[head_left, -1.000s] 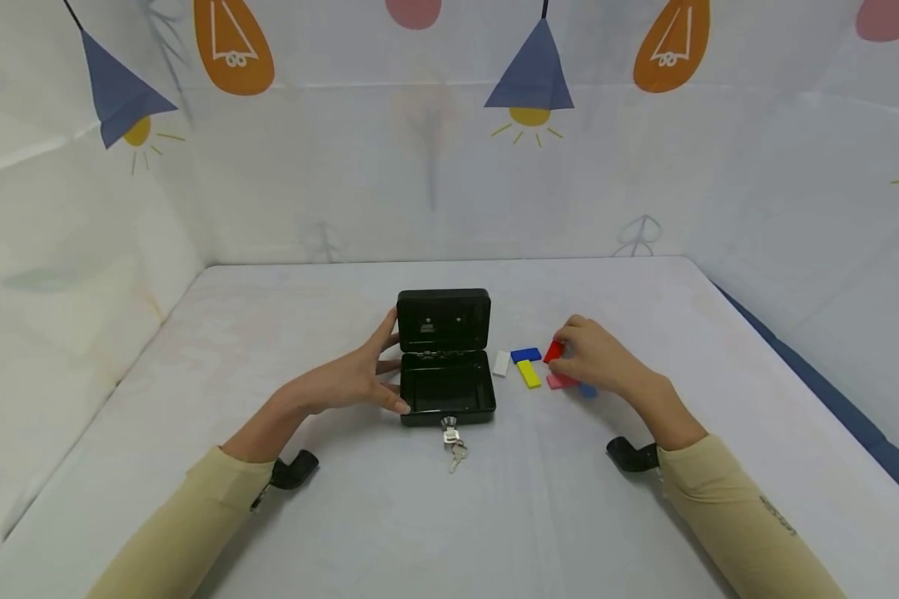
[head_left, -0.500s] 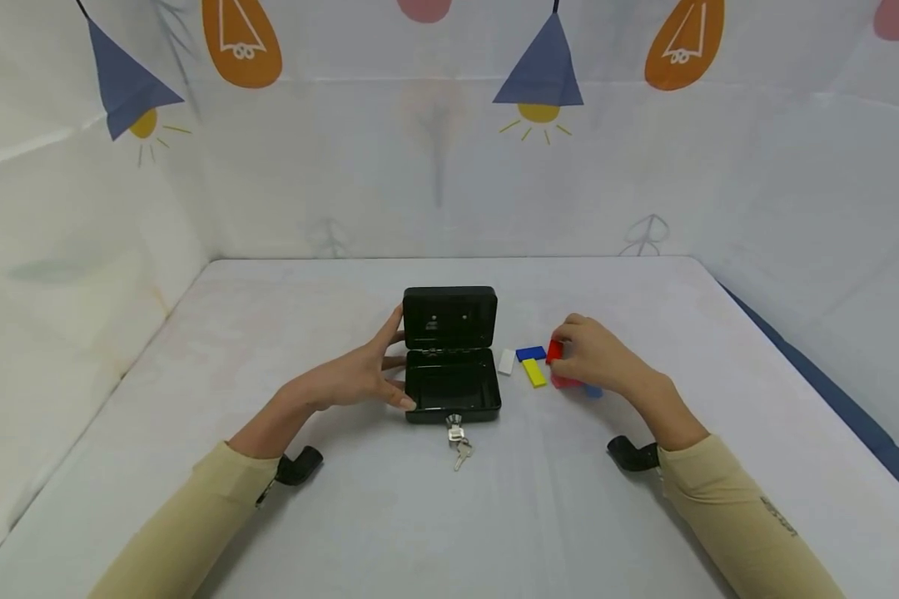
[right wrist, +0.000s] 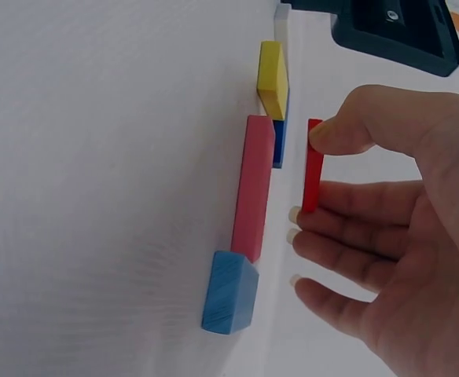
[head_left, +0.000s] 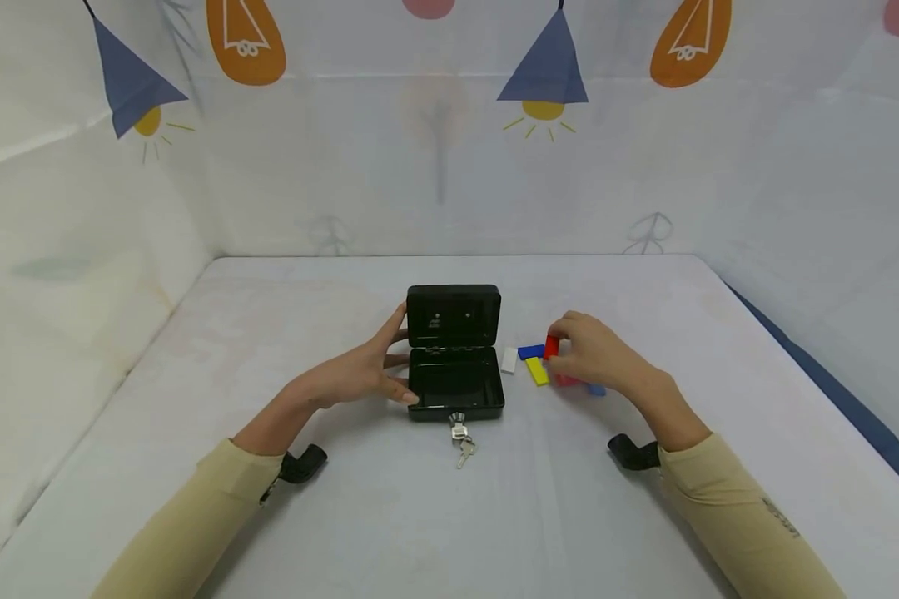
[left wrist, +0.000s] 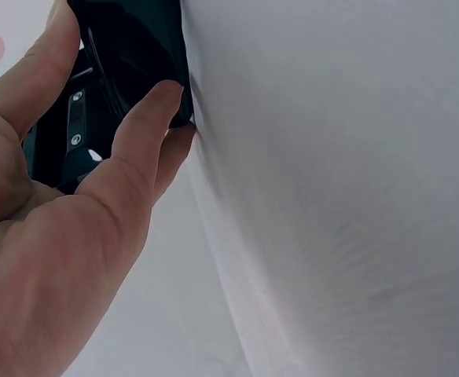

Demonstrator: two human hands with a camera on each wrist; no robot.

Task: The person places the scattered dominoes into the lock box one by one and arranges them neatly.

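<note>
A small black cash box stands with its lid raised. My left hand holds its left side, the thumb at the front corner and the fingers spread back toward the lid. In the left wrist view, that hand's fingertips press on the box. My right hand pinches a thin red block between thumb and fingers, upright beside the other blocks. Around it lie a pink block, a light blue block, a yellow block, a dark blue block and a white block.
Keys hang from the lock at the box's front. White cloth covers the table, and a white printed sheet hangs behind and beside it.
The right hand has moved slightly left and tilted the red block up toward the dark blue block. The left hand has stayed on the box, and the whole view has shifted slightly.
</note>
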